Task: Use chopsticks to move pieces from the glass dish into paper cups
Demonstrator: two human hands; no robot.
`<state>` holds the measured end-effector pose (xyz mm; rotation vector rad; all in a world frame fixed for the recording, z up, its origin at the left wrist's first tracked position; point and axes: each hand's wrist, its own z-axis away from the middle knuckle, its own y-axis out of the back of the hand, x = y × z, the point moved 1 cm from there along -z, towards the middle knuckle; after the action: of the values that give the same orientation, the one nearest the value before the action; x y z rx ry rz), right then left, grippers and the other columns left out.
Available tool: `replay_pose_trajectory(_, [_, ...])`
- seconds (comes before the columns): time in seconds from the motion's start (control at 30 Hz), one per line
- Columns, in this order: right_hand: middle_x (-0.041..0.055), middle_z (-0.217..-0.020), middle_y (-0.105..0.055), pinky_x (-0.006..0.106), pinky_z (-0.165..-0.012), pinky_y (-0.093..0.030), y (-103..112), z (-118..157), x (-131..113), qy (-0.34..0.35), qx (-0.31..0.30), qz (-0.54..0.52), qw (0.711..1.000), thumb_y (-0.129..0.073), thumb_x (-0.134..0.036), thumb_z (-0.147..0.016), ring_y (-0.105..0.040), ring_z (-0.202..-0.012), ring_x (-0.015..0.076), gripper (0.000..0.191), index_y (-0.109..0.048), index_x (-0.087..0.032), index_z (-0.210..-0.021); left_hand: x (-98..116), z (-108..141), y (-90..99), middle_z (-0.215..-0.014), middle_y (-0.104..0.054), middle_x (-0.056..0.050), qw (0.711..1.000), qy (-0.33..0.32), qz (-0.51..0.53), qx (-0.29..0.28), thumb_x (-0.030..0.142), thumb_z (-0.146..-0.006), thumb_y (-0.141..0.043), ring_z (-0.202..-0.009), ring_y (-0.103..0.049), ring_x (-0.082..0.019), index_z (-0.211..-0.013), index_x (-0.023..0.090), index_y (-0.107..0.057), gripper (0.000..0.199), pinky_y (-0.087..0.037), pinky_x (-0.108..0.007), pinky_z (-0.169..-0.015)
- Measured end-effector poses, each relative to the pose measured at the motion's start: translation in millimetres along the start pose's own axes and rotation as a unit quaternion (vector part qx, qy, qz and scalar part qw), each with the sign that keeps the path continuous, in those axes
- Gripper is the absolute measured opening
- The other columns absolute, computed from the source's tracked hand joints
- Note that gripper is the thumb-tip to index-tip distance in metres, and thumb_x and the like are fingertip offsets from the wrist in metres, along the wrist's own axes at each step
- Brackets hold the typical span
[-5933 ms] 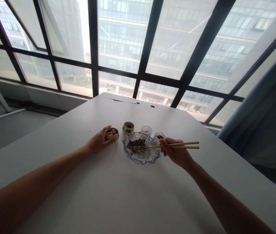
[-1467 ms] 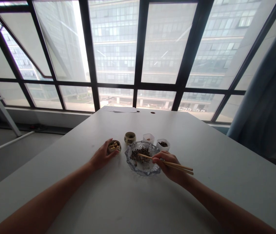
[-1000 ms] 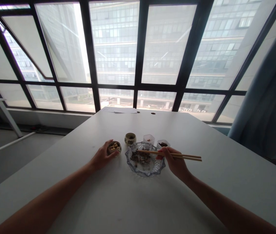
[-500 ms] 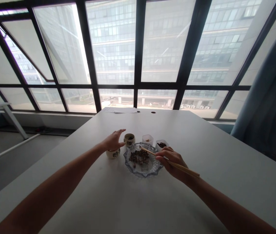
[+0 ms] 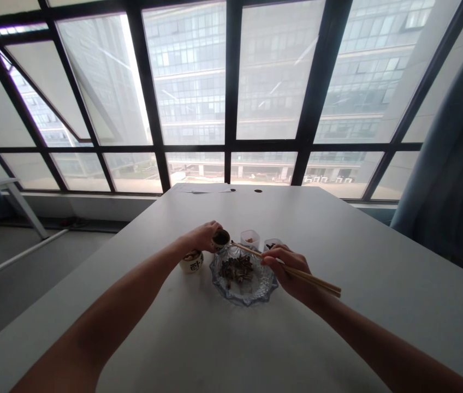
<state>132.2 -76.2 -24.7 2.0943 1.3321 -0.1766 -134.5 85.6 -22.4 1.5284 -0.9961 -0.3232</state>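
Observation:
My left hand (image 5: 207,237) is wrapped round a small dark-mouthed cup (image 5: 220,239), which tilts toward the glass dish. My right hand (image 5: 288,266) holds a pair of wooden chopsticks (image 5: 311,279). Their tips are close to the cup's right rim, with a small dark piece at the end. Below them stands a scalloped clear glass dish (image 5: 261,293) with many small brown pieces (image 5: 237,269) in it. A second cup (image 5: 193,264), pale with dark characters, stands left of the dish, partly behind my left wrist.
Behind the dish are a small translucent container (image 5: 250,239) with reddish bits and another container (image 5: 272,243) with dark pieces, partly hidden by my right hand. White papers (image 5: 202,188) lie at the table's (image 5: 174,338) far edge.
My left hand has moved right and closed on the dark-mouthed cup, which now leans toward the dish. The chopstick tips have shifted slightly left to the cup's rim.

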Motion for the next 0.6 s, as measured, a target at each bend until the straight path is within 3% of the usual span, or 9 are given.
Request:
replay_pose_trajectory(0.23, [0.006, -0.075, -0.071, 0.035, -0.077, -0.05, -33, -45, 18, 0.048, -0.071, 0.039, 0.996, -0.051, -0.049, -0.099, -0.065, -0.073, 0.0197, 0.035, -0.068, -0.023, -0.083, 9, 1, 0.0, -0.118, -0.064, -0.014, 1.0, 0.01, -0.025, -0.003, 0.027, -0.054, -0.079, -0.103, -0.062, -0.03, -0.119, 0.015, -0.063, 0.067, -0.052, -0.036, -0.088])
replay_pose_trajectory(0.37, [0.0029, -0.067, -0.068, 0.032, -0.069, -0.047, -50, -58, 34, 0.022, -0.097, 0.06, 0.993, -0.051, -0.054, -0.099, -0.062, -0.062, 0.0168, 0.042, -0.066, -0.022, -0.076, 11, 3, -0.1, -0.119, -0.063, -0.014, 0.999, 0.01, -0.036, -0.003, 0.027, -0.057, -0.077, -0.105, -0.061, -0.029, -0.121, 0.015, -0.062, 0.066, -0.051, -0.035, -0.09])
replay_pose_trajectory(0.47, [0.0019, -0.06, -0.063, 0.029, -0.058, -0.043, -45, -58, 30, -0.008, -0.079, 0.073, 0.994, -0.049, -0.053, -0.099, -0.056, -0.054, 0.0146, 0.046, -0.061, -0.021, -0.069, 11, 3, -0.4, -0.12, -0.064, -0.014, 0.999, 0.016, -0.032, -0.007, 0.028, -0.057, -0.077, -0.105, -0.062, -0.029, -0.122, 0.015, -0.061, 0.069, -0.051, -0.035, -0.09])
replay_pose_trajectory(0.6, [0.0033, -0.061, -0.064, 0.027, -0.055, -0.043, -18, -55, 12, -0.051, -0.049, 0.04, 0.997, -0.043, -0.05, -0.101, -0.056, -0.052, 0.0138, 0.048, -0.06, -0.019, -0.069, 9, 1, -0.7, -0.12, -0.065, -0.015, 0.999, 0.039, -0.033, -0.018, 0.031, -0.057, -0.078, -0.105, -0.062, -0.03, -0.123, 0.014, -0.061, 0.07, -0.052, -0.034, -0.089])
